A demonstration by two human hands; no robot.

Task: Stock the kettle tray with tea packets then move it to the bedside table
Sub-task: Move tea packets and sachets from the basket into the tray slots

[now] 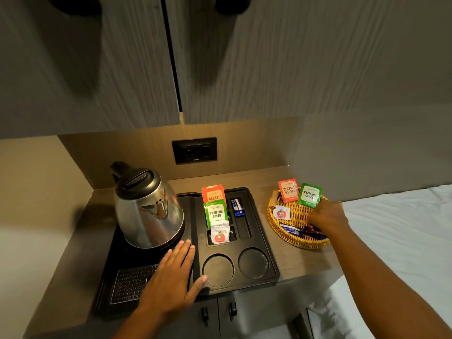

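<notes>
The black kettle tray (pixel 266 243) lies on the counter with a steel kettle (pixel 146 209) on its left half. Its slots hold an orange Classic packet (pixel 214 194), a green Premium Green packet (pixel 215 213), a white sachet (pixel 220 234) and a blue sachet (pixel 236 206). My left hand (pixel 171 277) rests flat and open on the tray in front of the kettle. To the right stands a wicker basket (pixel 283 237) with an orange packet (pixel 288 190), a green packet (pixel 309 195) and more sachets. My right hand (pixel 326 220) reaches into the basket, fingers on a dark sachet (pixel 311 230); the grip is hidden.
Cabinet doors (pixel 220 57) hang low above the counter, and a black wall socket (pixel 194 150) sits behind the tray. A white bed (pixel 403 228) borders the counter on the right. Lower cupboard handles (pixel 232 310) show beneath the counter edge.
</notes>
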